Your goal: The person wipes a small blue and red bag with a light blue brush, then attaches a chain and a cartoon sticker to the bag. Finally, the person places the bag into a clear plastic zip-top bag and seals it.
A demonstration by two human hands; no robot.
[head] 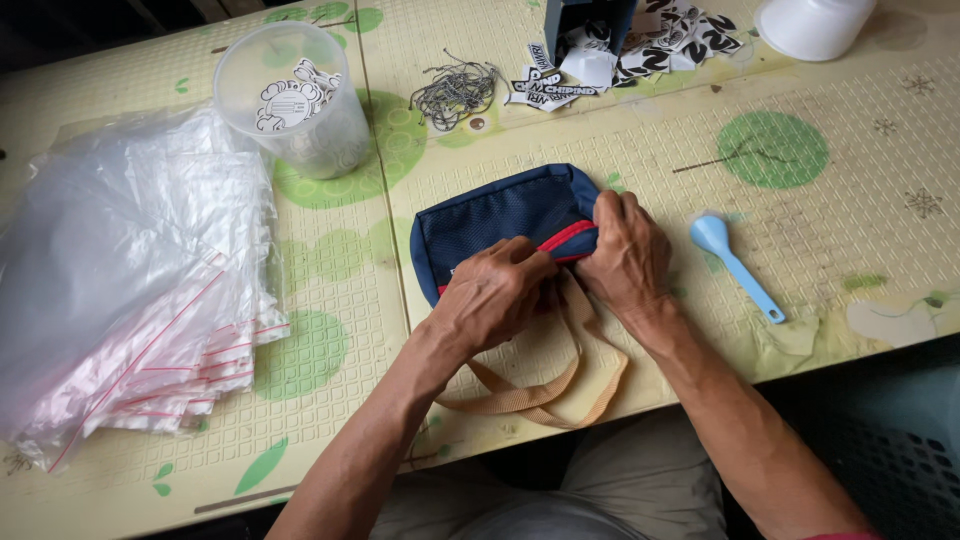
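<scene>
Forearms lead up to both hands on a navy pouch (505,225) at the table (860,230) centre. Left hand (490,295) pinches its red-edged opening; right hand (628,255) grips the corner. Tan strap (540,395) trails toward the table edge; blue spoon (735,265) lies just right.

At your nine o'clock lie clear zip bags (140,290); at eleven a plastic tub (295,100); at twelve wire hooks (455,92); at three a blue spoon (735,265).

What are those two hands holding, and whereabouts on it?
Both hold the navy pouch along its red-trimmed near edge: the left hand pinches the middle, the right hand grips the right corner.
</scene>
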